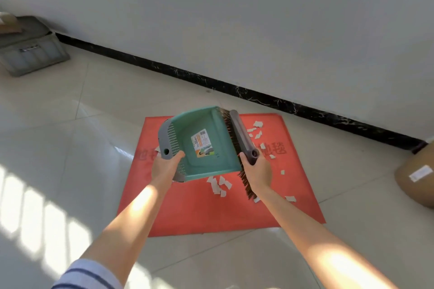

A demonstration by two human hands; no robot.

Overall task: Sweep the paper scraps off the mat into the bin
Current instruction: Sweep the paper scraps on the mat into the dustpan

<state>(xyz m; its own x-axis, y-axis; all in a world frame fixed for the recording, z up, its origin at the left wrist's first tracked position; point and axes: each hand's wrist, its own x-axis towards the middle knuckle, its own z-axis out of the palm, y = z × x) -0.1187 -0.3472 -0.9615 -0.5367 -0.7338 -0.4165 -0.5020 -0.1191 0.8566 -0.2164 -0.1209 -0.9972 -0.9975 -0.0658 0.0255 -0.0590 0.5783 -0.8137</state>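
Observation:
A red mat (211,213) lies on the tiled floor with several white paper scraps (218,185) scattered over its middle and right side. My left hand (165,168) grips the grey handle end of a green dustpan (204,145), held in the air above the mat. My right hand (257,171) holds a grey brush (242,134) with brown bristles, pressed along the dustpan's right edge. More scraps (256,129) lie just right of the brush. The dustpan looks empty apart from its label.
A grey lidded crate (30,54) stands at the far left by the wall. A brown cardboard box (415,180) sits at the right edge. A white wall with a black skirting strip (258,96) runs behind the mat.

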